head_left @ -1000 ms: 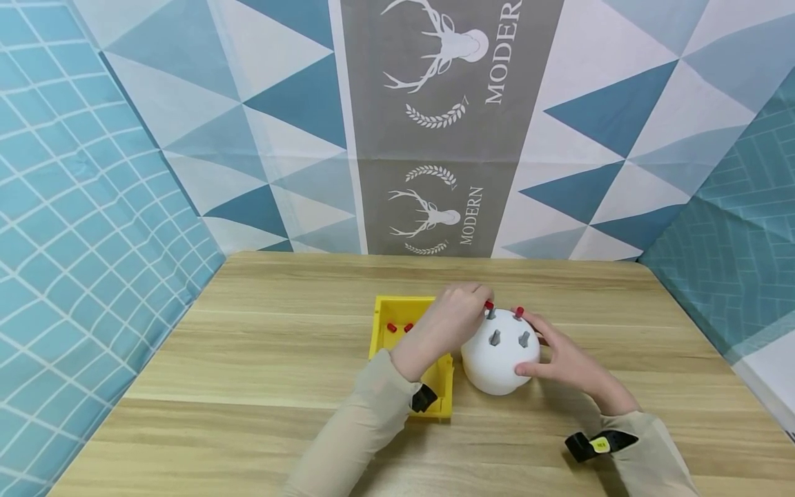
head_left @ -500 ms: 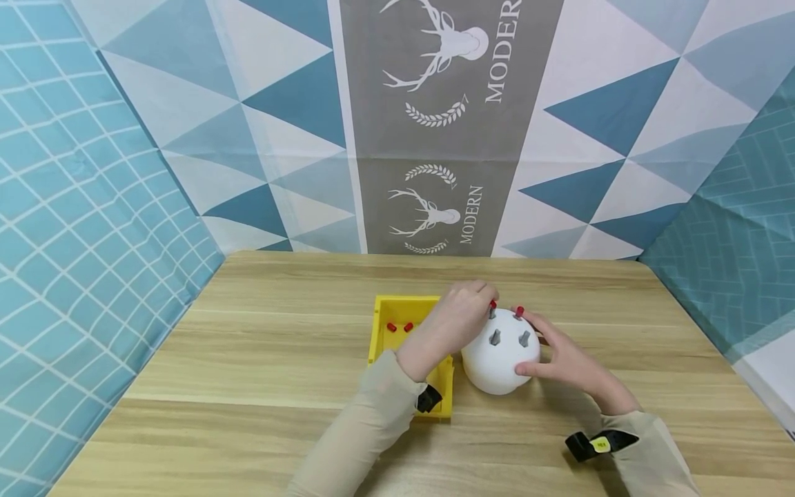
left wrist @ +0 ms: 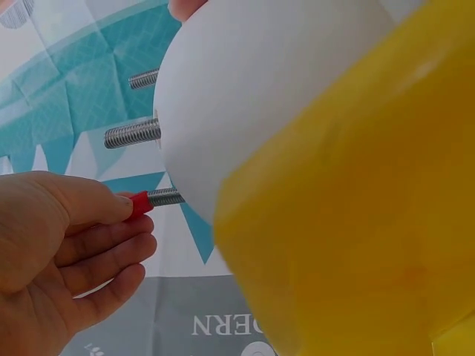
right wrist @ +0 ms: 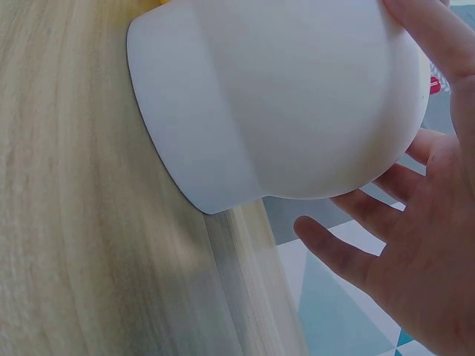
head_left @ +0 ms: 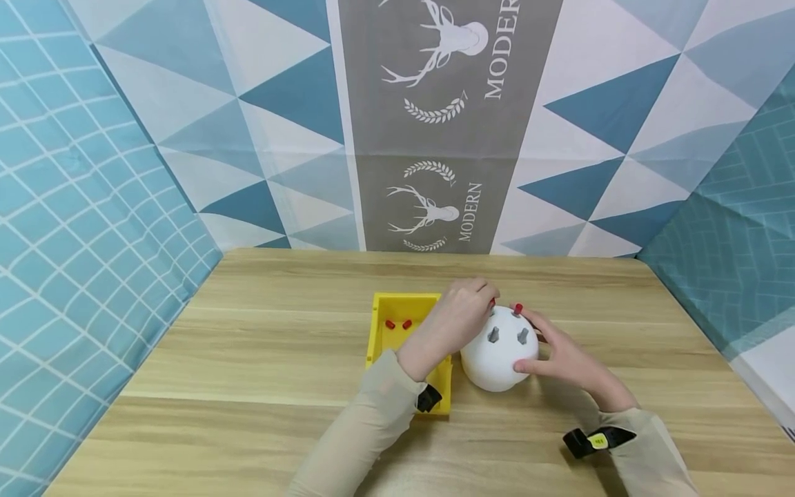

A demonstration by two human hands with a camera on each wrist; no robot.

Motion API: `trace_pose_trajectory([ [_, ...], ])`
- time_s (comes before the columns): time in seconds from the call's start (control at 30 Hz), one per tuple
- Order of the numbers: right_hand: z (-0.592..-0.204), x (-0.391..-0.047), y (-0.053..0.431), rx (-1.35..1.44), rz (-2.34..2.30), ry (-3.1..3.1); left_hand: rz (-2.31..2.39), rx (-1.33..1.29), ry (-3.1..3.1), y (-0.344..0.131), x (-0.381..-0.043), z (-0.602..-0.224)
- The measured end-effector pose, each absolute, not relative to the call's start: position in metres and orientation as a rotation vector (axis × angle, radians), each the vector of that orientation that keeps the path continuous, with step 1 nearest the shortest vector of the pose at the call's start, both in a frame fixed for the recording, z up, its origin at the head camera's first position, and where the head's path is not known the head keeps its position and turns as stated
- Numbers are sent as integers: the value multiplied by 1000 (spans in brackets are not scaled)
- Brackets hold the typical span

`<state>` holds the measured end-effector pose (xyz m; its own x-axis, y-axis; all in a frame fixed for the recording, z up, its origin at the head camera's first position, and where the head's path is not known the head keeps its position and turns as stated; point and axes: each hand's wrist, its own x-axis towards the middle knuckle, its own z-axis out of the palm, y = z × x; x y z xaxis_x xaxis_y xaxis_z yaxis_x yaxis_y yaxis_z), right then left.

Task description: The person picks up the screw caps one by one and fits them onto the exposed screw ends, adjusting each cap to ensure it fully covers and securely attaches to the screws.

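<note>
1. The white dome (head_left: 491, 371) is standing on the wooden table (head_left: 248, 359), just beside the yellow tray (head_left: 393, 339), at the tray's three o'clock.
2. At the dome's eleven o'clock, the left hand (head_left: 456, 314) is pinching a red cap (left wrist: 139, 205) at the end of a threaded bolt (left wrist: 166, 196).
3. From three o'clock, the right hand (head_left: 565, 362) is gripping the dome, thumb and fingers curving round it.
4. A second red cap (head_left: 518, 308) is topping the one o'clock bolt; two nearer bolts (head_left: 493, 335) are showing bare.
5. Inside the tray, two loose red caps (head_left: 406, 324) are lying near each other.
6. The left forearm (head_left: 373, 414) is hiding part of the tray; how far the pinched cap is covering its thread cannot be told.
7. The table's far edge is running along twelve o'clock; its wood is stretching widely toward nine.
</note>
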<state>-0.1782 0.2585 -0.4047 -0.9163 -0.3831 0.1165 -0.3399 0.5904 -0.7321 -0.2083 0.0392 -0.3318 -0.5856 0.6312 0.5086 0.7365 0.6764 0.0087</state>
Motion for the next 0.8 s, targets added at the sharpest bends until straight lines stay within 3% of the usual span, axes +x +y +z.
trace_pose_trajectory([
  [0.8,-405,-177,258,-623,-1274,2739,-304,-1070,-2389,41,-209,-337],
])
